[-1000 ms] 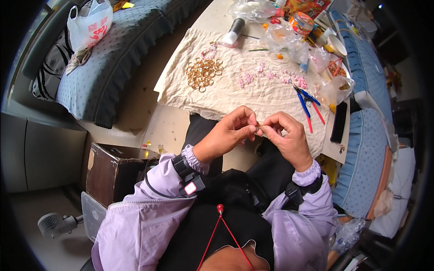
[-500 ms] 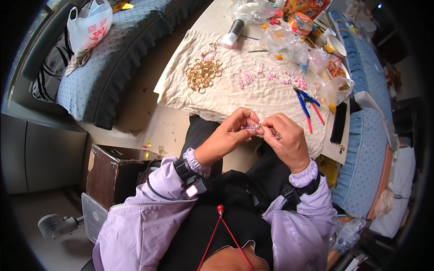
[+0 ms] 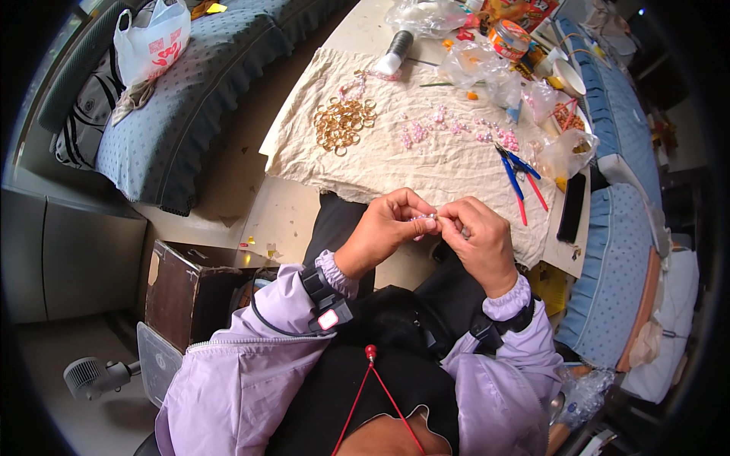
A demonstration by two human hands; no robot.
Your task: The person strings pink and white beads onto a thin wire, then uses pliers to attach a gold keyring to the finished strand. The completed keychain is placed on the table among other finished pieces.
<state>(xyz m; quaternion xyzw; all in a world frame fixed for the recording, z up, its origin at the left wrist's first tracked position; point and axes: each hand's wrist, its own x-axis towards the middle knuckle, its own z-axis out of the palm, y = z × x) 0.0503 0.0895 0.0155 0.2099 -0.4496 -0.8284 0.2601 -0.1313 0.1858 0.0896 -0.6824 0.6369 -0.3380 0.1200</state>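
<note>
Between my two hands, just off the near edge of the cloth, is a small string of pink and lilac beads (image 3: 420, 219). My left hand (image 3: 390, 228) is closed in a pinch around it, thumb against fingertips. The fingertips of my right hand (image 3: 480, 237) pinch close beside, almost touching the left ones; what they hold is too small to make out. Ahead on the cream cloth (image 3: 380, 171) lie a heap of gold rings (image 3: 342, 125) and loose pink beads (image 3: 437, 125). Right of these rest blue-and-red pliers (image 3: 517, 178).
A dark spool (image 3: 397, 49) lies near the back of the cloth. Plastic bags (image 3: 487, 72), an orange-labelled tub (image 3: 509, 39) and a white cup (image 3: 569, 77) crowd the far right. A black phone-like slab (image 3: 572, 209) lies at the table's right edge. Blue-covered seats (image 3: 608, 281) flank the table.
My left thumb and fingers have closed further over the beads, so fewer of them show. Both hands have shifted very slightly; the things on the table stay put.
</note>
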